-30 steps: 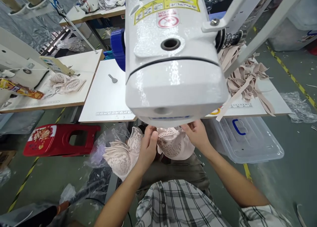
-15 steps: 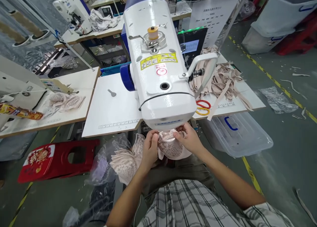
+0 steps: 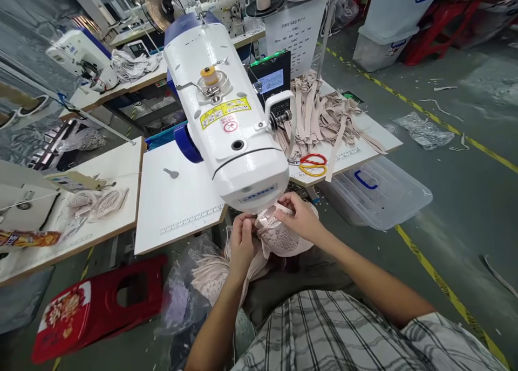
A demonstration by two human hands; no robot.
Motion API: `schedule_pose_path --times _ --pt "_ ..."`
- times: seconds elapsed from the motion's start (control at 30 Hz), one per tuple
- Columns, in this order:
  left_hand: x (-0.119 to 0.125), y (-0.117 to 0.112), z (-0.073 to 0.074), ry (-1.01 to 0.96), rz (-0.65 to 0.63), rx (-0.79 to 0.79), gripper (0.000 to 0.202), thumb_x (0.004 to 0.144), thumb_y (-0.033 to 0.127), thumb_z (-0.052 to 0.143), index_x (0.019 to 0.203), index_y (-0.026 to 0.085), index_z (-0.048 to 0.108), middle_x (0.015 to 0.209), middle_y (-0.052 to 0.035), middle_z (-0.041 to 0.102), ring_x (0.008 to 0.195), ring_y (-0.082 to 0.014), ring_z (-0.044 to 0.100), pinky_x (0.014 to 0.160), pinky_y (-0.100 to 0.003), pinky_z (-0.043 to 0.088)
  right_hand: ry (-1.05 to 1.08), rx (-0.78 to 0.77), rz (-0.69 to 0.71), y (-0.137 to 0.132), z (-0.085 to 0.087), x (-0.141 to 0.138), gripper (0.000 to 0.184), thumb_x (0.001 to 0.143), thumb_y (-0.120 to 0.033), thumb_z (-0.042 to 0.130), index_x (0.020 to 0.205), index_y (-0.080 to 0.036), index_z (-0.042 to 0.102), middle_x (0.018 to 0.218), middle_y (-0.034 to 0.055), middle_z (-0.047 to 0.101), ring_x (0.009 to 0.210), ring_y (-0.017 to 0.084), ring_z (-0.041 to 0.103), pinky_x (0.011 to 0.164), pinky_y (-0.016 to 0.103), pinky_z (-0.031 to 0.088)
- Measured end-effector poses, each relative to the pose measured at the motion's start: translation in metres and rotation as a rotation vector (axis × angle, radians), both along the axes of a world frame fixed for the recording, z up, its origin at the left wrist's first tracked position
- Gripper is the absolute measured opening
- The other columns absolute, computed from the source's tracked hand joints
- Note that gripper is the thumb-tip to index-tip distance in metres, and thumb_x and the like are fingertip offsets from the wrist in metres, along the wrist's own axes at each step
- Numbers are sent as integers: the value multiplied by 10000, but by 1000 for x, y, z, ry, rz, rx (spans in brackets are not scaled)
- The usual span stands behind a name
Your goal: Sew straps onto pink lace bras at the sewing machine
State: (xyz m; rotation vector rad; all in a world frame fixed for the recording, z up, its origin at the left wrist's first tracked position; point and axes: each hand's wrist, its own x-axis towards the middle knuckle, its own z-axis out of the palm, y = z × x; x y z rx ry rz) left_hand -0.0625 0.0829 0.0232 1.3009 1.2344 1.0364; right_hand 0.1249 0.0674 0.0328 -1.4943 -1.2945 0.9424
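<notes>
- Pink lace cup (image 3: 279, 240) sits over the lap, just below the sewing machine head (image 3: 226, 117), between both hands.
- Left hand (image 3: 242, 242) is pinched shut on its left edge.
- Right hand (image 3: 300, 220) grips its top edge; the machine head hides the needle area.
- Bag of lace pieces (image 3: 194, 284) lies just beside the left hand; scissors (image 3: 312, 164) are on the table (image 3: 178, 198).

Left hand (image 3: 242, 246) and right hand (image 3: 302, 220) raised close together; fingers (image 3: 244, 226) curled and pinching; bare forearms converge forward.
</notes>
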Motion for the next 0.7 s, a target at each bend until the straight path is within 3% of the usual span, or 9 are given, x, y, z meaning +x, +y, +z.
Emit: schedule_pose_path --times 0.23,0.47,0.6,0.7 --pt "6 -17 13 -17 44 4 344 919 558 529 890 216 562 751 3 609 696 -153 575 682 -274 470 237 -106 35 -1 5 1 406 725 -510 661 948 -198 528 846 11 572 798 176 556 747 322 450" --pt "20 -46 17 -63 19 -87 372 912 546 507 813 206 621 746 -31 653 730 -184 611 728 -309 486 510 -227 206 -23 8 28 395 699 -504 740 907 -172 694 911 38 679 830 177 584 788 306 443" --pt "36 -56 12 -161 -62 -333 439 890 582 539 915 182 718 1053 -100 726 1074 -249 634 967 -359 448 524 -324 316 -36 5 42 370 708 -524 745 833 -179 703 828 21 652 782 169 563 766 301 432" --pt "53 -63 15 -338 -132 -477 526 834 651 588 895 151 737 1040 -124 735 1110 -285 632 1017 -395 430 473 -326 433 -45 4 44 386 745 -553 712 849 -182 689 839 28 640 792 176 564 767 306 438"
